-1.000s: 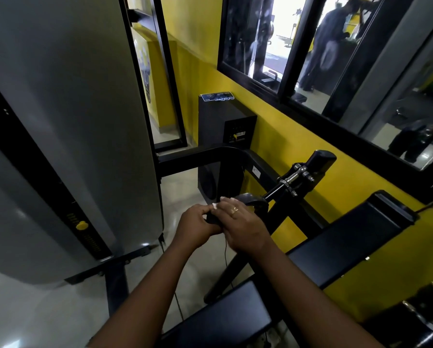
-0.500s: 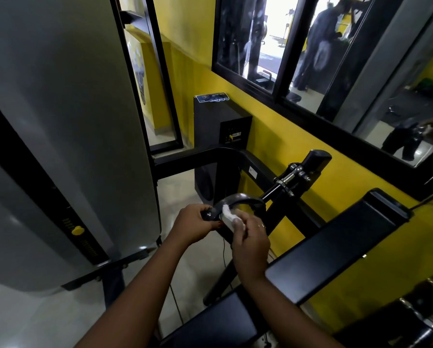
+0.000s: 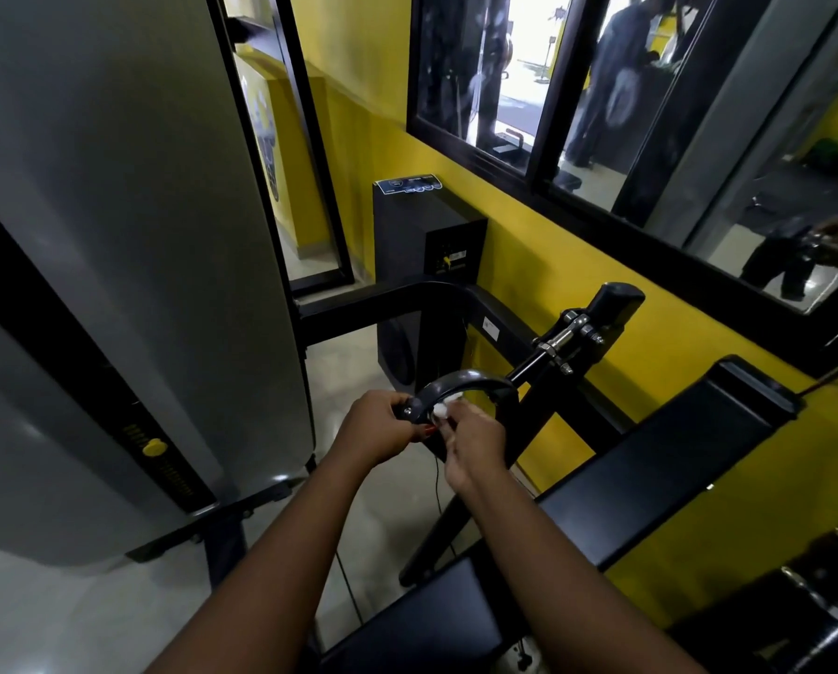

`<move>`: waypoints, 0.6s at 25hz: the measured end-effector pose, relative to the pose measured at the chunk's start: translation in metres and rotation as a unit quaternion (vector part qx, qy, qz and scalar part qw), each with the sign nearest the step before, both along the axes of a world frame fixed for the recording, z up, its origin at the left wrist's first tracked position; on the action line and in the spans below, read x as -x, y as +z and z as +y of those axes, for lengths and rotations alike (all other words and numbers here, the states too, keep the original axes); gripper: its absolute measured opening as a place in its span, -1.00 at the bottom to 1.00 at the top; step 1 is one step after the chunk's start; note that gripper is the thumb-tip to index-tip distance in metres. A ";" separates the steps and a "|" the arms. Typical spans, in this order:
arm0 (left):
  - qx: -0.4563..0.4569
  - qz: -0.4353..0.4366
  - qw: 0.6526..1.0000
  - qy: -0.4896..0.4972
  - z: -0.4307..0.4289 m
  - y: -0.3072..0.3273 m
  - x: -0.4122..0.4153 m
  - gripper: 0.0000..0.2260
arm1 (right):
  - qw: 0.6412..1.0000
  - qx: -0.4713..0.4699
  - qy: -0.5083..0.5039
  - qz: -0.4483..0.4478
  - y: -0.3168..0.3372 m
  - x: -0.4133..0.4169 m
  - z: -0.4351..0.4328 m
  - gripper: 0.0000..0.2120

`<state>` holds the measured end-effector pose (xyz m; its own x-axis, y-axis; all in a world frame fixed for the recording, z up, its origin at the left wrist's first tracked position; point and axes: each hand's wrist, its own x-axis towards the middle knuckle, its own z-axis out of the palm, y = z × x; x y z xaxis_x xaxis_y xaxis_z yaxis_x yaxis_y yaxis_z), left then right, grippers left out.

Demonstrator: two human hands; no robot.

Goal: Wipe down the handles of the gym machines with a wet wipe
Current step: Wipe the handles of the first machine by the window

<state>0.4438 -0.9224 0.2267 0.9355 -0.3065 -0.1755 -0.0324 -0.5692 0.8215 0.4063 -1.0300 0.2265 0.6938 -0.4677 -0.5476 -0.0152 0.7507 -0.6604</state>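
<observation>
A curved dark grey handle (image 3: pixel 470 379) hangs at the end of a black machine arm (image 3: pixel 560 345) in the middle of the view. My left hand (image 3: pixel 378 428) grips the handle's left end near its bolt. My right hand (image 3: pixel 473 442) pinches a small white wet wipe (image 3: pixel 442 411) and presses it against the inner side of the handle just right of my left hand. Most of the wipe is hidden under my fingers.
A large grey weight-stack cover (image 3: pixel 115 265) with a yellow pin (image 3: pixel 154 447) stands on the left. A black padded bench (image 3: pixel 650 459) runs along the right, under a black-framed mirror (image 3: pixel 650 114) on the yellow wall. A black speaker box (image 3: pixel 422 245) stands behind the handle.
My right hand has turned from lying over the handle to holding the wipe against its inner curve, sliding it toward my left hand. My left hand keeps its grip.
</observation>
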 end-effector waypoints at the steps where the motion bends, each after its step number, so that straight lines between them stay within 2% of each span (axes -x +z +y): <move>1: -0.001 0.000 1.000 0.002 0.000 0.001 0.000 -0.79 | 0.998 -0.044 -0.044 -0.022 0.003 -0.003 -0.008 -0.81; 3: 0.001 0.002 1.000 0.002 -0.001 0.001 0.002 -0.79 | 0.988 -0.106 -0.103 -0.054 0.008 -0.007 -0.010 -0.82; 4: 0.001 0.000 1.000 0.000 0.000 0.001 0.003 -0.79 | 0.992 -0.091 -0.070 -0.046 0.010 -0.006 -0.004 -0.83; 6: -0.008 -0.010 1.000 -0.006 0.000 0.001 0.004 -0.77 | 0.995 0.068 0.065 -0.023 -0.001 -0.002 0.007 -0.77; 7: -0.019 -0.016 1.000 -0.009 -0.001 0.002 0.004 -0.78 | 0.973 0.191 0.129 -0.010 -0.011 0.001 0.005 -0.75; 8: -0.028 -0.018 0.999 -0.009 -0.001 0.002 0.004 -0.80 | 0.922 0.341 0.181 0.007 -0.018 0.004 -0.002 -0.76; 10: -0.034 -0.013 0.999 -0.010 -0.002 0.002 0.004 -0.86 | 0.747 0.623 0.232 0.018 -0.029 0.008 -0.024 -0.84; 11: -0.033 -0.010 0.999 -0.011 -0.003 0.003 0.004 -0.89 | 0.660 0.719 0.217 -0.010 -0.030 0.010 -0.034 -0.87; 13: -0.027 -0.005 1.000 -0.014 -0.002 0.004 0.003 -0.89 | 0.503 0.833 0.220 -0.062 -0.034 0.014 -0.048 -0.88; 14: -0.024 -0.002 1.000 -0.013 -0.002 0.004 0.003 -0.89 | 0.438 0.859 0.262 -0.039 -0.034 0.017 -0.052 -0.81; 15: -0.020 0.003 1.000 -0.009 -0.003 0.004 0.004 -0.89 | 0.392 0.867 0.308 0.015 -0.040 0.018 -0.053 -0.77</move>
<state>0.4402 -0.9249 0.2310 0.9293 -0.3149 -0.1929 -0.0382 -0.6015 0.7980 0.3882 -1.0834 0.1864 0.9729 0.0971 0.2098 0.1326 -0.9777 -0.1627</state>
